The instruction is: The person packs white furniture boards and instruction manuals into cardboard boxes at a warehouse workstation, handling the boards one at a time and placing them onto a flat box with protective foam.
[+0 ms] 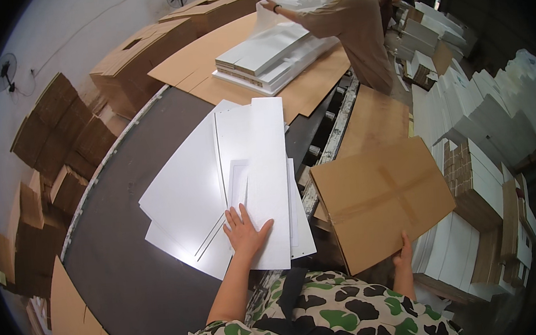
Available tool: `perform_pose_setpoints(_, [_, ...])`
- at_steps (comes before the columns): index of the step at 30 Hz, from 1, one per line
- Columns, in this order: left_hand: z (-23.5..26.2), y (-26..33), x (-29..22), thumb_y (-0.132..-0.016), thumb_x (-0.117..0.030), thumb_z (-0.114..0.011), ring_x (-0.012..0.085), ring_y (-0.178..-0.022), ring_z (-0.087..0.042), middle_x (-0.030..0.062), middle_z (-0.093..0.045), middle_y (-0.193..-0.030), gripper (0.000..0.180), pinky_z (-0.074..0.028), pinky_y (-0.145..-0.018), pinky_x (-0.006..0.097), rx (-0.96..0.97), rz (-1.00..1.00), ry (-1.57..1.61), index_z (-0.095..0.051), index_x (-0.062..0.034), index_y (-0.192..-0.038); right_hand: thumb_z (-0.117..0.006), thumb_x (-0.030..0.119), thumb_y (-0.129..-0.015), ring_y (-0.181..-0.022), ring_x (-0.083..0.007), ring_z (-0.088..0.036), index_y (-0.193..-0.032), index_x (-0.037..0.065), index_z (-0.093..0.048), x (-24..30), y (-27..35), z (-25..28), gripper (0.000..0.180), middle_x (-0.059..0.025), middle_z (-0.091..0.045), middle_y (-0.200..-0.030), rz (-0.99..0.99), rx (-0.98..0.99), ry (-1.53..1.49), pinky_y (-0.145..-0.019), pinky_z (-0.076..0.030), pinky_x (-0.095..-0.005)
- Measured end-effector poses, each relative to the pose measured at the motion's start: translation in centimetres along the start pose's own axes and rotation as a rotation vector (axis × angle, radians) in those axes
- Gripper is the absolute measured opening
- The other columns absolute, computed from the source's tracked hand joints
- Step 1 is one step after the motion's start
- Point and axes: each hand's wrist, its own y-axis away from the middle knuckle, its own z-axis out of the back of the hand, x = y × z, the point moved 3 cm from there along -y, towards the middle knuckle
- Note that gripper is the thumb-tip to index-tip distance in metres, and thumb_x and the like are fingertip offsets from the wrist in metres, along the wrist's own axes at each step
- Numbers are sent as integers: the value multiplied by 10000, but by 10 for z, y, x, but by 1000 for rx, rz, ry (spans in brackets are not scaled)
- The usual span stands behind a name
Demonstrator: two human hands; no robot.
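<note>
My left hand [246,233] lies with its fingers spread on a stack of flat white panels [181,190] on the dark conveyor belt. Its palm reaches onto a long narrow white board [272,180] on top of the stack. Thin dark grooves run along some of the panels, which lie fanned out at differing angles. At my right side, my right hand [405,256] grips the near edge of a flat brown cardboard box [384,202] with crossed tape marks on its face. The thumb shows along the edge; the other fingers are hidden beneath it.
Across the belt, a co-worker [358,34] handles thin white wrapping over stacked white boards [265,57] lying on a cardboard sheet [178,64]. Brown cartons [140,58] line the left wall. White panels [464,101] are piled on the right. The belt's metal rail [340,124] runs beside me.
</note>
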Motion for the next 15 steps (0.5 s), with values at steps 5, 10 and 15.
perform_pose_setpoints(5, [-2, 2, 0, -724, -657, -522, 412, -1306, -142, 284, -199, -1381, 981, -173, -998, 575, -62, -28, -24, -205, 16, -1363, -660, 194, -788, -1038, -236, -521, -1231, 74, -456, 3, -5, 1, 503, -78, -534, -1149, 8, -21, -49, -869, -447, -382])
perform_pose_setpoints(10, [0, 2, -1, -725, -657, -521, 414, -1303, -150, 283, -202, -1379, 977, -174, -1000, 571, -68, -40, -39, -210, 17, -1360, -630, 249, -807, -1011, -239, -536, -1211, 60, -472, 8, 0, -14, 473, -74, -554, -1116, -29, 23, -110, -853, -450, -382])
perform_pose_setpoints(15, [5, 2, -6, -723, -658, -521, 410, -1305, -143, 283, -204, -1379, 980, -166, -1005, 565, -45, -29, -28, -208, 17, -1361, -596, 239, -808, -1003, -247, -542, -1176, 40, -487, 27, 0, -35, 432, -90, -565, -1091, 109, -8, -33, -844, -457, -380])
